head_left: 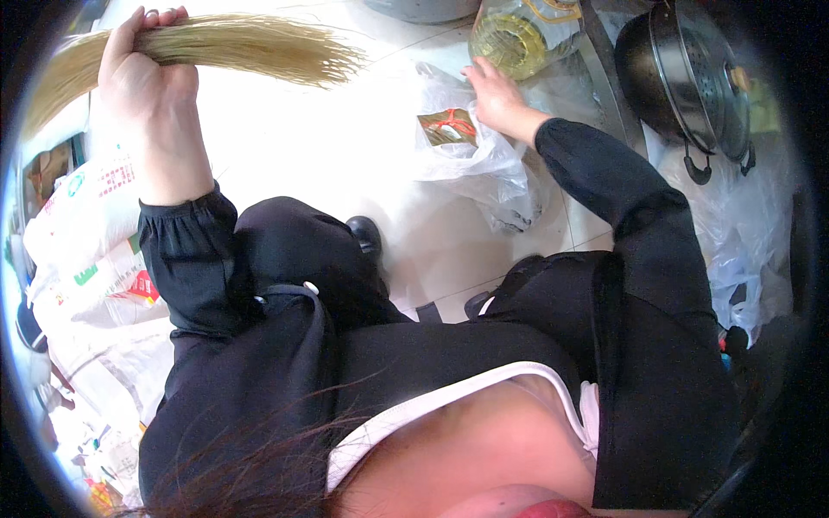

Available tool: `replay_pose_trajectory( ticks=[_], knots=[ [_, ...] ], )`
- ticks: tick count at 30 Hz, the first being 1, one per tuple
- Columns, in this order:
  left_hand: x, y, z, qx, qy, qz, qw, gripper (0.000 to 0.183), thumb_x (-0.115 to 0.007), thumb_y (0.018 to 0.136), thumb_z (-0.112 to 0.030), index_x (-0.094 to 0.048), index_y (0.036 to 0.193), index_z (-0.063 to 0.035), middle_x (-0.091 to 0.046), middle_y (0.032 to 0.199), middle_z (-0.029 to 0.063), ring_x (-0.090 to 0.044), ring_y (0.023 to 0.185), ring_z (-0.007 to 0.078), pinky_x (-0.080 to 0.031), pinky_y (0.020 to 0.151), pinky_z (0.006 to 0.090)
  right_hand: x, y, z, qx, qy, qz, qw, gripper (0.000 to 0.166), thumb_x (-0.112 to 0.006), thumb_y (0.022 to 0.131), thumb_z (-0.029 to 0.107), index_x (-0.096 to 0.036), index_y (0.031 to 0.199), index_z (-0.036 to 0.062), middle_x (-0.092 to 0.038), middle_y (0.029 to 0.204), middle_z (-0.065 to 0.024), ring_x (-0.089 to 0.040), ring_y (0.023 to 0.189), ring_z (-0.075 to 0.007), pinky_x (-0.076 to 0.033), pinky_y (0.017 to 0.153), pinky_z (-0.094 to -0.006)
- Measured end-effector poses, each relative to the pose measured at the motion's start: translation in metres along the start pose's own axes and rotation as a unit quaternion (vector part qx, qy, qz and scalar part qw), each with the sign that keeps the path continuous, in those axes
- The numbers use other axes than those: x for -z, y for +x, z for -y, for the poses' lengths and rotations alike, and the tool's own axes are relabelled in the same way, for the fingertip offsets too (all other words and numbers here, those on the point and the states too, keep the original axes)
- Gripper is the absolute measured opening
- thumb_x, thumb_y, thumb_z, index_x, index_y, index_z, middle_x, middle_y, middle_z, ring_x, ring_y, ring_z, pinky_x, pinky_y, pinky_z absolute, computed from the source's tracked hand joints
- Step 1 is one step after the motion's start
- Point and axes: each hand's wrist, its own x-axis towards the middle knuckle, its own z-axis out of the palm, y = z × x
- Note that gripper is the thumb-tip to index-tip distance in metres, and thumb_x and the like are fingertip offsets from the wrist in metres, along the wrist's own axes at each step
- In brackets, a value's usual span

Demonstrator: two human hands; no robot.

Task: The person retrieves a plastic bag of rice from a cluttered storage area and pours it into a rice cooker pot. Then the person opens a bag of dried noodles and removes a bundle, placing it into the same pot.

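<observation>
My left hand (pixel 150 71) is raised at the upper left, its fingers closed around a bundle of thin, dry, straw-coloured strands (pixel 259 48), which look like noodles or plant fibres. The bundle lies roughly level and sticks out on both sides of the hand. My right hand (pixel 495 97) reaches over an open white plastic bag (pixel 453 162) on the tiled floor, with its fingers spread. In the bag's mouth shows a brownish bundle (pixel 440 123) tied with red string. Just beyond the right fingertips is a clear plastic jug of yellow liquid (pixel 511 42).
Lidded dark metal pots (pixel 686 84) stand at the upper right, above clear plastic bags (pixel 745 226). Printed white sacks (pixel 97 207) are piled along the left. The rim of a grey basin (pixel 421 10) shows at the top. A black shoe (pixel 366 234) is on the floor.
</observation>
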Motion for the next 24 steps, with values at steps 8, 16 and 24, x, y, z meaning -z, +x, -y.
replay_pose_trajectory(
  ticks=[8,16,24],
  knots=[
    [-0.009,-0.018,0.006,-0.01,0.036,0.021,0.999,0.01,-0.049,0.084,-0.001,-0.052,0.074,0.0017,-0.053,0.073,0.0115,-0.054,0.075,0.0233,-0.044,0.086,0.0383,0.017,-0.038,0.029,-0.143,0.326,0.271,0.894,0.025,-0.05,0.082,0.019,-0.062,0.101,0.0059,-0.064,0.091,-0.0121,-0.059,0.089,-0.0239,-0.044,0.079,-0.0343],
    [-0.033,-0.02,0.025,-0.004,0.053,0.008,0.999,0.012,-0.049,0.084,-0.001,-0.049,0.071,-0.001,-0.052,0.072,0.0096,-0.053,0.074,0.0218,-0.043,0.086,0.0367,0.052,-0.1,0.074,0.135,0.004,0.305,0.943,0.103,-0.071,0.065,0.034,-0.006,0.141,0.0085,-0.001,0.144,-0.0246,-0.004,0.13,-0.0478,-0.012,0.098,-0.0643],
    [-0.047,-0.04,0.027,-0.032,0.069,0.005,0.997,0.009,-0.05,0.084,0.001,-0.048,0.075,-0.0013,-0.052,0.071,0.0094,-0.053,0.072,0.0204,-0.045,0.083,0.036,0.022,-0.078,0.007,-0.087,-0.06,0.213,0.971,0.064,-0.054,0.07,0.008,-0.031,0.129,0.0046,-0.03,0.132,-0.0233,-0.034,0.119,-0.0392,-0.033,0.092,-0.0502]
  ],
)
